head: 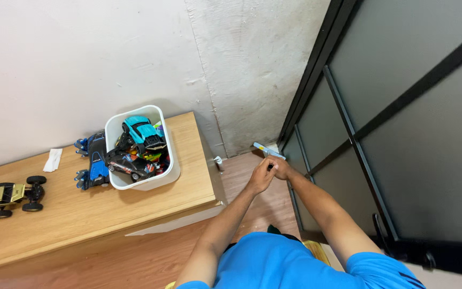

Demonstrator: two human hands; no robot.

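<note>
Both hands together, out in front of a blue-shirted chest [290,259], above reddish-brown wood-look flooring [151,257]. Left hand [261,176] curled closed, fingers wrapped around the lower end of a small light-blue and white stick-shaped object [269,151]; right hand [282,170] pressed against the left from the other side, fingers bent, touching the same object near its base, though how firmly cannot be told. Upper end of the stick-shaped object poking up and to the left out of the joined hands, tilted, in the air just in front of the dark-framed grey sliding door [402,118] and near the corner where the rough whitish plastered wall [135,53] meets that door. Well apart to the left, a low light-oak wooden cabinet [81,219] against the wall. On its top, near the right end, a white rounded plastic bin [159,179] heaped with toy cars, a teal monster truck [143,132] on top and a black car [129,165] lower down. Just beside the bin on its left, touching it, a blue and black toy vehicle [94,160]. Farther left, a folded white paper scrap [53,159] and a tan-and-black toy buggy with big black wheels [10,196], standing alone.
</note>
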